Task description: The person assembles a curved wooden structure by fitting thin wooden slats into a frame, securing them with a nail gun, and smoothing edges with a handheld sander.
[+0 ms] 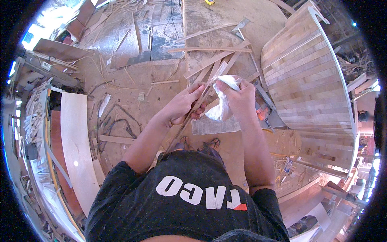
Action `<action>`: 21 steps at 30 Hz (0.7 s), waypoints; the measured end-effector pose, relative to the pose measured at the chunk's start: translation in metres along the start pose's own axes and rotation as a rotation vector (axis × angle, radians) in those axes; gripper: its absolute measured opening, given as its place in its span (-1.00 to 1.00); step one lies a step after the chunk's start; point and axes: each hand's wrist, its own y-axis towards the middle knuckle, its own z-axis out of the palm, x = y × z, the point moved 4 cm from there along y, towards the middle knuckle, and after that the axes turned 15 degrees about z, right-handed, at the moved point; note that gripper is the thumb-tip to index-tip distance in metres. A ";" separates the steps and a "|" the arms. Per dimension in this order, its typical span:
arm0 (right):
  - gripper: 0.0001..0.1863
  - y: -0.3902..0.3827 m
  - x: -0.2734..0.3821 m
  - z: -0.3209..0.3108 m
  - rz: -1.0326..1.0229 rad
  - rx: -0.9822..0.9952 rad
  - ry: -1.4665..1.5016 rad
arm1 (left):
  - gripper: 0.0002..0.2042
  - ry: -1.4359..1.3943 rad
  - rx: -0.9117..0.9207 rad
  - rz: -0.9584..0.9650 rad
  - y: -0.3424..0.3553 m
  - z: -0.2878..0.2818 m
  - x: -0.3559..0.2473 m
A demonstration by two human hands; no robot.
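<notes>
My left hand is closed around a long, narrow wooden strip, which runs diagonally from near my waist up between both hands. My right hand grips a crumpled white cloth around the strip's upper part, its fingers partly hidden by the cloth. Just beyond my hands, loose pale wooden battens lie crisscrossed on a worn work surface. A small orange object, too unclear to name, sits right of my right hand.
A large curved slatted wooden panel stands at the right. Pale boards and stacked offcuts line the left. Scattered sticks, dark branch-like pieces and cables lie on the floor. A yellow tool is at the far top.
</notes>
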 end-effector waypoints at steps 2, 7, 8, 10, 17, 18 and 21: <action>-0.70 -0.003 0.000 0.002 -0.026 0.014 -0.013 | -0.70 0.001 0.002 0.008 0.001 0.000 0.000; -0.71 0.003 0.008 -0.010 -0.009 -0.090 0.095 | -0.71 -0.013 0.025 0.045 0.003 -0.003 0.003; -0.71 0.005 0.014 -0.010 -0.008 -0.090 0.096 | -0.69 -0.005 0.022 0.050 0.003 -0.004 0.004; -0.73 0.009 0.025 -0.013 -0.002 -0.172 0.099 | -0.66 0.005 0.017 0.054 0.003 -0.007 0.006; -0.73 0.018 0.017 -0.018 0.005 -0.179 -0.050 | -0.68 -0.028 0.044 0.055 0.002 0.001 0.005; -0.73 0.015 0.016 -0.017 0.005 -0.177 -0.050 | -0.68 -0.019 0.040 0.056 0.002 0.001 0.005; -0.73 0.005 0.014 -0.008 -0.009 -0.032 -0.073 | -0.69 0.015 0.007 0.054 0.008 -0.004 0.007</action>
